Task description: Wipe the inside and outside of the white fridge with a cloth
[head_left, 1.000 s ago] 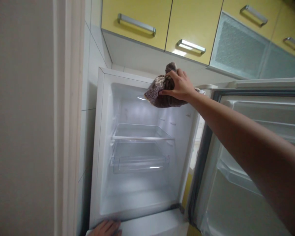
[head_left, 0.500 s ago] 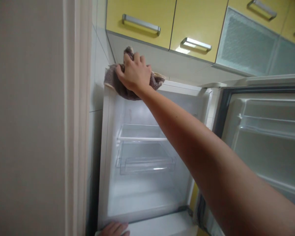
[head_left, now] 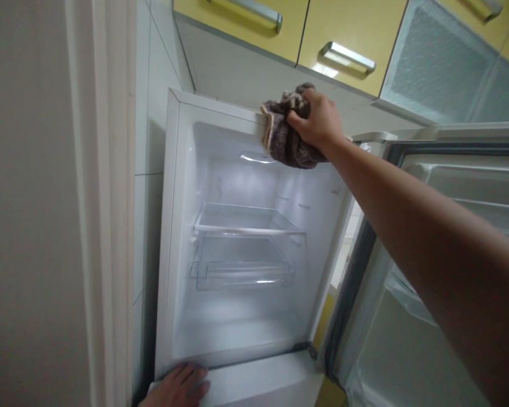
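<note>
Starting at the left, a plain wall (head_left: 29,226) stands just beside the white fridge (head_left: 169,226), which is open. Near the bottom, the left hand (head_left: 178,387) lies flat on the white ledge under the open part. Its fingers are loose and it holds nothing. Inside the fridge, a glass shelf (head_left: 246,223) sits above a clear drawer (head_left: 241,275). Up at the top front edge of the fridge, right of the middle, a brown cloth (head_left: 286,144) is pressed against the white rim. The right hand (head_left: 318,121) is closed tight around the cloth, and its arm reaches in from the right. The fridge door (head_left: 407,333) hangs open on the right. Yellow cupboards (head_left: 343,22) are up above.
</note>
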`<state>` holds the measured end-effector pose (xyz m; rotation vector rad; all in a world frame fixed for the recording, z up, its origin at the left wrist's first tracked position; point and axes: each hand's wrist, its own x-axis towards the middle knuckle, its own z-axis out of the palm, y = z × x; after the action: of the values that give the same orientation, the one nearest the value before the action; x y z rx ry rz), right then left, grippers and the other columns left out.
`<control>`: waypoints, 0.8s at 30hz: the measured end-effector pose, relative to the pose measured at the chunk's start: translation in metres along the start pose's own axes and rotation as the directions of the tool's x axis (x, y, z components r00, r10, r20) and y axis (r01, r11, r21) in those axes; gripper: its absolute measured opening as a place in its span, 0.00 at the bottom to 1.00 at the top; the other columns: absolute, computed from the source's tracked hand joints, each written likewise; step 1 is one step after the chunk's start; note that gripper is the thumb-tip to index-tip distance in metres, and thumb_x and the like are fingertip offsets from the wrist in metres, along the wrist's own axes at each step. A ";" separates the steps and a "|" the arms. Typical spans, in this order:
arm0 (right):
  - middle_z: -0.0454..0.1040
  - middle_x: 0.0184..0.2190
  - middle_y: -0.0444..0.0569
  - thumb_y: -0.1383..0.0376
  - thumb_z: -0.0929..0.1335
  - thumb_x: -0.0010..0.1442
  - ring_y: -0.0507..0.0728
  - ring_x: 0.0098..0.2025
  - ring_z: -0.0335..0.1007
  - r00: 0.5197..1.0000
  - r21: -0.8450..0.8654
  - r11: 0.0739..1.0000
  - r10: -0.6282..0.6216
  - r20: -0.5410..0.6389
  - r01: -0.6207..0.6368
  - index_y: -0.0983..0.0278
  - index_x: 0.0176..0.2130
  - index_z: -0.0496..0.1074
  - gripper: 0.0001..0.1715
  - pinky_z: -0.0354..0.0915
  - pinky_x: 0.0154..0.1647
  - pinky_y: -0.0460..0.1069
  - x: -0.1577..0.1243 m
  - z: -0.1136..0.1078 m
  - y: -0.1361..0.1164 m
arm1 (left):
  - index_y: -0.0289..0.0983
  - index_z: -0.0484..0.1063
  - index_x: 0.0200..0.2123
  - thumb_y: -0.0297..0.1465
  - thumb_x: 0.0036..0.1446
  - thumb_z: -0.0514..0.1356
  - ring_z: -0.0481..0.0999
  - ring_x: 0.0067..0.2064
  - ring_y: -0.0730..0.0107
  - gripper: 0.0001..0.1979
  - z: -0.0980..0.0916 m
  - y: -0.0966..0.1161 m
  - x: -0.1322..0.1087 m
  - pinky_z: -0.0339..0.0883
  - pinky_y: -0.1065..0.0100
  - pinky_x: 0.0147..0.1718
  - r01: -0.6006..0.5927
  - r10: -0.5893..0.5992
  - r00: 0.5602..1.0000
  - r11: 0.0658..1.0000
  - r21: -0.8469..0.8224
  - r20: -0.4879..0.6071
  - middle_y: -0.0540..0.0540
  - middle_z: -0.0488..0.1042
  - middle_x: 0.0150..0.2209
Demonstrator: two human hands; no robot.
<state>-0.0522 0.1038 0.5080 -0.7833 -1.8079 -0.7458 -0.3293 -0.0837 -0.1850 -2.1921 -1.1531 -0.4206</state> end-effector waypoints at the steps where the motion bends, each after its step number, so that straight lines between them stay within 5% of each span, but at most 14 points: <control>1: 0.74 0.51 0.59 0.46 0.62 0.70 0.69 0.56 0.71 0.998 -0.002 0.998 0.066 -0.019 -0.066 0.63 0.54 0.72 0.28 0.69 0.57 0.64 -0.002 0.000 0.006 | 0.50 0.74 0.59 0.27 0.57 0.67 0.78 0.53 0.62 0.27 -0.003 0.001 0.001 0.69 0.63 0.56 0.002 -0.002 1.000 1.000 -0.017 0.018 0.54 0.82 0.56; 4: 0.72 0.55 0.58 0.44 0.65 0.68 0.73 0.59 0.68 0.970 0.008 0.973 0.229 -0.078 -0.229 0.59 0.57 0.71 0.28 0.68 0.58 0.70 -0.003 0.004 -0.002 | 0.49 0.74 0.59 0.27 0.57 0.66 0.78 0.53 0.60 0.26 -0.007 0.004 0.004 0.69 0.61 0.57 0.028 -0.025 0.999 0.997 -0.066 0.044 0.52 0.82 0.56; 7: 0.68 0.60 0.60 0.41 0.64 0.71 0.71 0.61 0.64 0.954 0.019 0.961 0.275 -0.121 -0.275 0.59 0.59 0.69 0.31 0.68 0.60 0.70 0.002 0.012 -0.045 | 0.48 0.74 0.58 0.29 0.61 0.66 0.77 0.54 0.60 0.22 -0.009 0.005 0.005 0.68 0.59 0.58 0.047 -0.043 0.998 0.993 -0.111 0.042 0.50 0.81 0.56; 12: 0.63 0.66 0.58 0.46 0.64 0.73 0.64 0.66 0.59 0.988 0.059 0.993 0.108 -0.109 -0.102 0.65 0.71 0.60 0.38 0.65 0.65 0.69 0.010 0.025 -0.149 | 0.47 0.73 0.59 0.31 0.64 0.65 0.75 0.57 0.61 0.20 -0.021 0.006 0.010 0.67 0.59 0.59 0.087 -0.072 0.994 0.979 -0.183 0.086 0.50 0.80 0.57; 16: 0.61 0.69 0.58 0.56 0.63 0.74 0.66 0.70 0.55 0.977 0.066 0.995 -0.054 -0.207 0.069 0.72 0.73 0.58 0.37 0.63 0.68 0.68 0.004 0.033 -0.212 | 0.46 0.72 0.58 0.27 0.63 0.64 0.76 0.56 0.60 0.21 -0.030 0.009 0.014 0.69 0.58 0.58 0.102 -0.083 0.990 0.979 -0.177 0.111 0.49 0.80 0.58; 21: 0.57 0.71 0.49 0.63 0.55 0.75 0.59 0.72 0.50 0.974 0.181 0.976 -0.082 -0.209 0.121 0.73 0.71 0.60 0.32 0.57 0.69 0.61 -0.017 0.045 -0.229 | 0.45 0.72 0.59 0.24 0.60 0.62 0.77 0.57 0.57 0.24 -0.028 0.011 0.013 0.71 0.56 0.58 0.093 -0.075 0.986 0.989 -0.117 0.149 0.48 0.80 0.59; 24: 0.54 0.72 0.46 0.61 0.52 0.75 0.63 0.72 0.50 0.961 0.180 0.946 -0.255 -0.105 0.270 0.70 0.71 0.62 0.33 0.57 0.68 0.58 -0.055 0.058 -0.227 | 0.44 0.72 0.60 0.23 0.61 0.61 0.78 0.58 0.58 0.24 -0.022 0.010 0.009 0.72 0.57 0.59 0.041 -0.027 0.987 0.995 -0.092 0.157 0.47 0.80 0.59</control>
<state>-0.2454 0.0023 0.4068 -0.3830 -1.8992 -0.7473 -0.3158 -0.0963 -0.1668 -2.3241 -1.2785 -0.3295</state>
